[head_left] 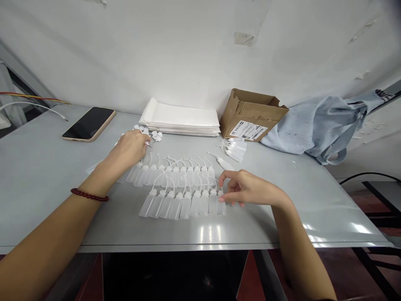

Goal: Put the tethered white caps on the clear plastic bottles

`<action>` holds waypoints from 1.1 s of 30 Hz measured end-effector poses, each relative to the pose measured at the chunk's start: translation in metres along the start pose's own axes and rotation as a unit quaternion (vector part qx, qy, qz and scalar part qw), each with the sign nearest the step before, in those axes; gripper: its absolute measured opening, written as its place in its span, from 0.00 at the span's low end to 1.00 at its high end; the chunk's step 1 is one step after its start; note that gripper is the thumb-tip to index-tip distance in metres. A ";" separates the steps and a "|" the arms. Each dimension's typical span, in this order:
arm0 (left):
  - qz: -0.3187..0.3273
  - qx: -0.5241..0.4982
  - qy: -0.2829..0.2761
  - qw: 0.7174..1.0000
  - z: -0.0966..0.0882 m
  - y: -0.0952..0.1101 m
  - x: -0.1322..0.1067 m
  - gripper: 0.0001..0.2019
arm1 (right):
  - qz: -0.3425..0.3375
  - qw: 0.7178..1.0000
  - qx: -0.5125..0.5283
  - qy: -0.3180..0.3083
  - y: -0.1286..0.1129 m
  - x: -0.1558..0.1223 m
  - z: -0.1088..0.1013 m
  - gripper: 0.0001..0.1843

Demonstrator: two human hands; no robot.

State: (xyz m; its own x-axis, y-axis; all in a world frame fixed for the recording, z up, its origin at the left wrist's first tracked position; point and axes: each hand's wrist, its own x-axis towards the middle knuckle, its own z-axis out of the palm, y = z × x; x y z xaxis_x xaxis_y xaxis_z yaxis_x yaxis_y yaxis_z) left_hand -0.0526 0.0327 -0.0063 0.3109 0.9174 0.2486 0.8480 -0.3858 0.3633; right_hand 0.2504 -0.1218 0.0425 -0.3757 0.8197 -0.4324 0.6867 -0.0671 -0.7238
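Observation:
My left hand reaches over a cluster of small white flower-shaped pieces. Its fingers are bent together at the edge of the pile, partly hidden; a bit of white shows by the fingertips. My right hand is at the right end of the front row of small translucent squeeze bottles. Its thumb and forefinger are curved and apart around the neck of the last bottle, the thumb seeming to touch it. A second row of bottles lies just behind. Thin white straps loop from the bottle tops.
More bottles lie in front of an open cardboard box. A stack of white envelopes stands against the wall. A phone lies at the left; blue fabric is bunched at the right. The grey table ends at its front edge.

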 end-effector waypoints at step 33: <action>-0.028 0.090 -0.041 0.995 -0.006 0.013 0.001 0.13 | 0.009 1.000 -0.005 0.005 -0.009 -0.018 -0.002 0.28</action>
State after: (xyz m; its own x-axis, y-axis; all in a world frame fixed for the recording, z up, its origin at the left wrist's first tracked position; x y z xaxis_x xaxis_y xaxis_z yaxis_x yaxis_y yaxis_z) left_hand -0.0441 0.0278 0.0042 0.2893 0.9445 0.1557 0.9258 -0.3174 0.2053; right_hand 0.2521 -0.1349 0.0580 -0.3582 0.8236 -0.4397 0.6986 -0.0760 -0.7114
